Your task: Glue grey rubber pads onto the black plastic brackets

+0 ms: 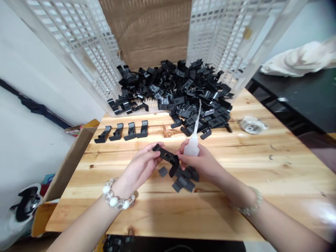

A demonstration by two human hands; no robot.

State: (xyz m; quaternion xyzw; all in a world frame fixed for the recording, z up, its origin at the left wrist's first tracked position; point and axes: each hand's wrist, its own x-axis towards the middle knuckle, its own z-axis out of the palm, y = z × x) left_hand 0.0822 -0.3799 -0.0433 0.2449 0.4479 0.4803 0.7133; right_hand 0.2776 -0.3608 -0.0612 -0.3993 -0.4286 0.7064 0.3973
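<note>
Left hand (140, 166) is gripping a black plastic bracket (166, 155), fingers curled closed around its upper end, and the bracket is hanging just above the table between both hands. Right hand (201, 162) is closed around a white squeeze bottle (191, 147), whose long thin nozzle is pointing toward the far pile; its fingertips (181, 157) are touching or just beside the bracket, cannot tell which.

Small dark square pads (181, 182) are lying in a loose cluster on the pale wooden table (262, 168) directly below the hands. Four similar brackets (122, 131) are standing in a spaced row to the far left. A large heap of black plastic clips (183, 94) is spreading across the far end, between two white lattice crate panels (231, 42) and in front of a brown cardboard sheet (144, 31).

A roll of clear tape (253, 125) is lying on the right. A dark bench (296, 91) carrying a white cloth (299, 59) is standing beyond it. A cardboard box flap (70, 168) is leaning against the left table edge, beside a white wall (34, 105).
</note>
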